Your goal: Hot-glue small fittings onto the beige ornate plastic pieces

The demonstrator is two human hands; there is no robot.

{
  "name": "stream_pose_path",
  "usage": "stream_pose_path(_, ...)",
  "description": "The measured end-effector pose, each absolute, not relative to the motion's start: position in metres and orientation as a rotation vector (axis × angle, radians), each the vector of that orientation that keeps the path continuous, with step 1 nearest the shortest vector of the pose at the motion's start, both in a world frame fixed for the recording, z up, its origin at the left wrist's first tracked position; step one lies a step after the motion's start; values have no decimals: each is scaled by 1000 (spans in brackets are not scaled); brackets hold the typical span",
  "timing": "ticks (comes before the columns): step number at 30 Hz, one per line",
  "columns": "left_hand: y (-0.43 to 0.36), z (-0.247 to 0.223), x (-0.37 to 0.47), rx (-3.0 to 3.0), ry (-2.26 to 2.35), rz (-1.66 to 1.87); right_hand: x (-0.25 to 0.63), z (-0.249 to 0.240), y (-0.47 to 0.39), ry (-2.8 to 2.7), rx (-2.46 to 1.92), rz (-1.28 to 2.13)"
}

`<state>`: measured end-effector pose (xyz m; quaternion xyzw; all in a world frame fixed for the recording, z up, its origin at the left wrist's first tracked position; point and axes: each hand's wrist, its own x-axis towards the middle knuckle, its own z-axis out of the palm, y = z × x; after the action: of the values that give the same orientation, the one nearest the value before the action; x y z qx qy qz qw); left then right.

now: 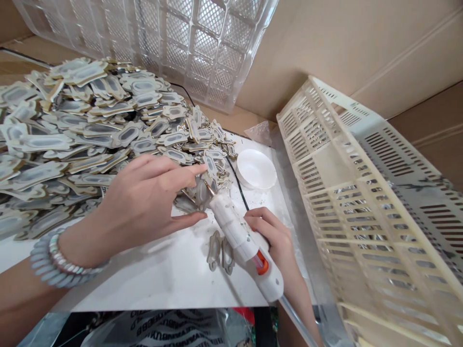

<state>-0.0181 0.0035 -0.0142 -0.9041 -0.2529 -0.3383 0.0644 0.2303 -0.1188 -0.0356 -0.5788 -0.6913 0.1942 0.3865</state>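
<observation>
My right hand is wrapped round a white hot glue gun, with an orange part near its rear and a clear glue stick trailing out of the back. Its metal nozzle points up and left. At that tip is a small grey frame-shaped piece, slightly blurred, between the thumb and fingers of my left hand. The left index finger stretches out over the pile's near edge. Two more pieces lie side by side on the white table, below the gun.
A large heap of frame-shaped pieces covers the left side. A white bowl stands beyond the gun, with a black cord beside it. Cream plastic baskets line the right; a clear compartment tray leans at the back.
</observation>
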Motion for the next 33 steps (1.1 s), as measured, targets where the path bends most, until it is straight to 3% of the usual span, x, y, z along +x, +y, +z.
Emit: stream_pose_path(33,5,-21,-16,-2669,-712,-1126,230,-32,-116,-1731,-1440,450)
